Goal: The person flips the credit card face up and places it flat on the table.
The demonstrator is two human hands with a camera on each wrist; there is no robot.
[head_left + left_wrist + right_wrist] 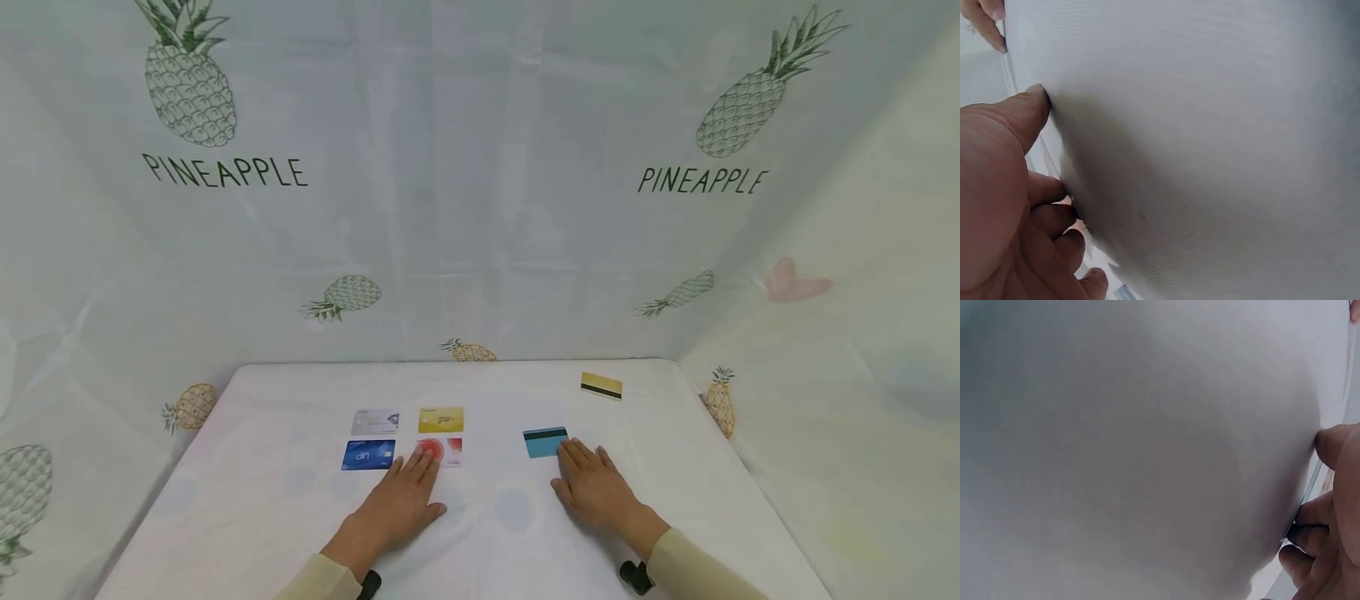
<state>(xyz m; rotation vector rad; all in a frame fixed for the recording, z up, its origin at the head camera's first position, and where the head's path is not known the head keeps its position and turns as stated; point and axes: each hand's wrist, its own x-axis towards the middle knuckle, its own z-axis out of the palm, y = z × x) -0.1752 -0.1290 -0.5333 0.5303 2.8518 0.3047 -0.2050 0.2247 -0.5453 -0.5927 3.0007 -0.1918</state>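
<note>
My left hand (pixel 397 507) lies palm down on the table, its fingertips over the lower edge of a white card with red circles (pixel 453 452). Left of that card is a blue card (pixel 368 455); above them sit a silver card (pixel 376 422) and a yellow card (pixel 441 419). My right hand (pixel 597 490) is also palm down, fingers extended, its fingertips at the right edge of a light blue card (pixel 543 444) with a dark stripe. In the wrist views, the left thumb (pixel 1035 103) and right thumb (pixel 1330 444) rest against the white cloth.
Farther back on the right lies a gold card (pixel 602 386) with a black stripe. White cloth covers the table (pixel 480 550). A pineapple-print curtain (pixel 480 208) rises behind the table's back edge and along both sides.
</note>
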